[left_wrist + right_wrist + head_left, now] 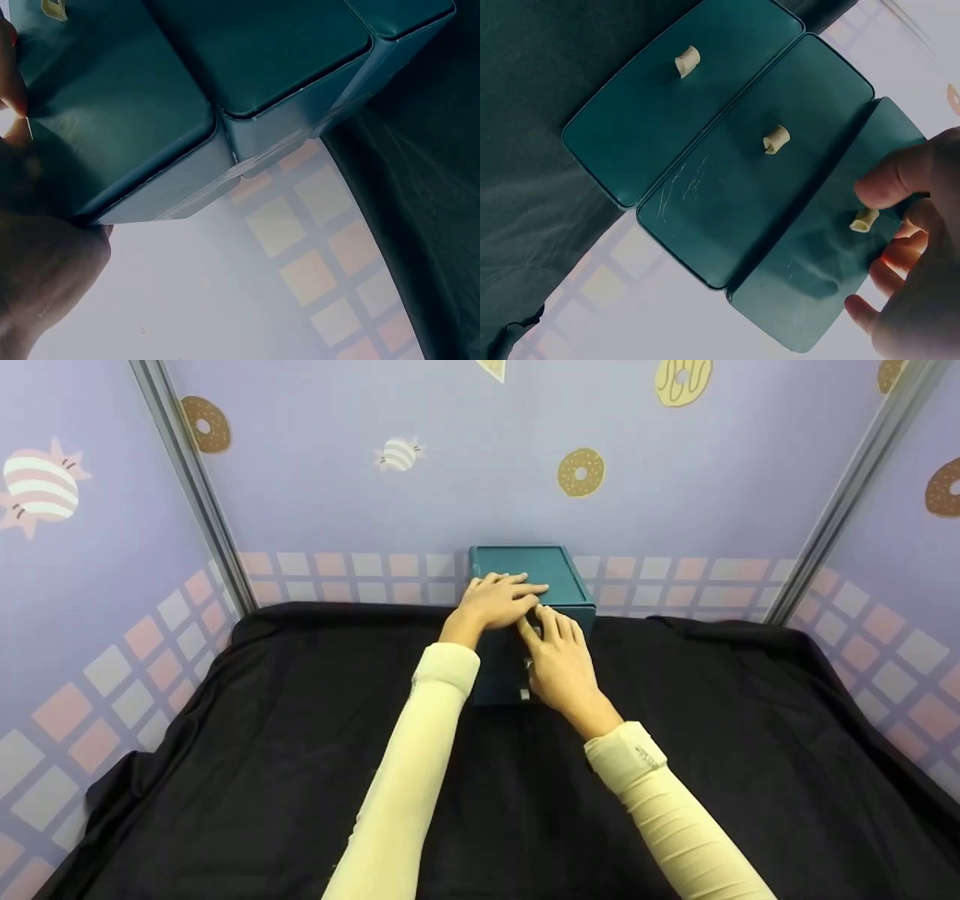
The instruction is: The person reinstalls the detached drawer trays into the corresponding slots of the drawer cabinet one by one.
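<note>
A dark teal three-drawer box (525, 556) stands against the back wall. My left hand (495, 601) rests on its top near the front edge, fingers stretched to the right; the left wrist view shows part of that hand (49, 270) beside the box. My right hand (561, 656) is at the upper front. Its thumb lies next to the small pale pull tab (865, 220) on the top drawer (802, 277), with bent fingers along the upper edge. Whether they pinch the tab is unclear. The top drawer seems to stand slightly proud of the middle drawer (742, 187).
Similar pale tabs sit on the middle drawer and the bottom drawer (667, 112). Black cloth (315, 765) covers the table, bunched along its back and side edges. Patterned lilac walls (480, 495) with metal corner posts (840, 495) enclose the back and sides.
</note>
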`<control>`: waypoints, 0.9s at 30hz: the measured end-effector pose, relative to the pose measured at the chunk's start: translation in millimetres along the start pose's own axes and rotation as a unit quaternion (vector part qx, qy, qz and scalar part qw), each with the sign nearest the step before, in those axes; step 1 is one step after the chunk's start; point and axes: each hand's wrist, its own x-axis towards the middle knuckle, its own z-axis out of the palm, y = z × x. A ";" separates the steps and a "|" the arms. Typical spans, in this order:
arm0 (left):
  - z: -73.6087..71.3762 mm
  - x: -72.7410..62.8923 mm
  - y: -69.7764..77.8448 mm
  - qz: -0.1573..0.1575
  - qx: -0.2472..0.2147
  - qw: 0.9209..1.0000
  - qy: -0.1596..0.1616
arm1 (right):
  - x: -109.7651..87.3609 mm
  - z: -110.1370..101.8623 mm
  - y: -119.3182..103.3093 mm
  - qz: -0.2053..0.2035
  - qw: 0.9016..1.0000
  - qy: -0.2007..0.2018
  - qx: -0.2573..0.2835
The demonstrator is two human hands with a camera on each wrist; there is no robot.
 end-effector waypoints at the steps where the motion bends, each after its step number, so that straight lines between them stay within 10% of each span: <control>1: -0.1 0.0 0.2 0.001 0.000 1.000 0.000 | 0.3 0.7 -1.1 0.005 1.000 0.003 -0.002; 13: -1.0 -1.9 -2.9 0.002 0.000 1.000 0.001 | 1.2 14.2 -14.6 0.034 0.999 0.011 -0.026; 27: 0.8 -2.7 -3.2 0.006 -0.004 1.000 0.003 | -13.0 32.8 -7.1 0.044 0.996 -0.076 -0.013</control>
